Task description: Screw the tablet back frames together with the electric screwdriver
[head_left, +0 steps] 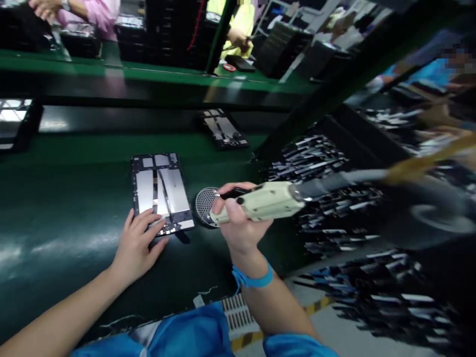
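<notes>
My left hand (139, 245) lies on the lower left corner of an opened tablet (174, 191), fingers stretched out and apart. Two silvery panels and dark ribbon cables show inside the tablet, which rests flat on the green bench. To its right, my right hand (243, 230) is wrapped round a pale green electric screwdriver (273, 201). The screwdriver's front end points left, over a round perforated metal dish (204, 206). Its tip is hard to make out against the dish. A grey cable (327, 184) runs from its rear end to the right.
Another opened tablet (225, 130) lies farther back on the dark conveyor strip, and part of one (15, 124) shows at the left edge. Racks packed with thin dark parts (334, 208) stand at the right. Co-workers' hands (46, 9) and stacked black trays are across the bench.
</notes>
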`<act>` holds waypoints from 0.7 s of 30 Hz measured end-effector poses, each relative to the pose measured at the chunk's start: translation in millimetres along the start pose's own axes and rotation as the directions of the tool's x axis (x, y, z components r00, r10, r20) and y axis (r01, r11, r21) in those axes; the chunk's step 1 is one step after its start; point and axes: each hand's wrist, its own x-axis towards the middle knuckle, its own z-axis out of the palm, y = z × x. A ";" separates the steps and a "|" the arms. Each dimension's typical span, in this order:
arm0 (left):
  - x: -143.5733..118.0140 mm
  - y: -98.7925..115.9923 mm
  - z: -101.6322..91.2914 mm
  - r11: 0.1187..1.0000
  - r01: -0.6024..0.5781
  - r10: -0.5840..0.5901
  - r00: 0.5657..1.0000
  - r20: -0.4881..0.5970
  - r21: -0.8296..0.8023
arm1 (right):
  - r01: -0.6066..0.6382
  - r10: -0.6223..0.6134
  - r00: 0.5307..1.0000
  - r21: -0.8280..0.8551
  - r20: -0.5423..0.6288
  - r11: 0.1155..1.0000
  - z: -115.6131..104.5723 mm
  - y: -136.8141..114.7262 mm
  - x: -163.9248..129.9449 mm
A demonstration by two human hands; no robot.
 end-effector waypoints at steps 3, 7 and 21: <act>1.6 1.9 1.3 1.000 0.021 -0.021 1.000 0.005 -0.023 | -0.004 -0.003 0.995 0.067 0.102 0.998 20.2 -5.4 -6.5; 1.6 1.1 2.2 0.998 0.011 -0.010 1.000 0.022 -0.056 | -0.082 0.054 0.960 0.091 0.273 0.992 45.3 6.3 -25.4; 4.7 5.3 0.5 0.996 0.030 -0.027 0.999 0.043 -0.082 | -0.124 0.119 0.926 -0.007 0.357 0.992 52.3 26.5 -44.9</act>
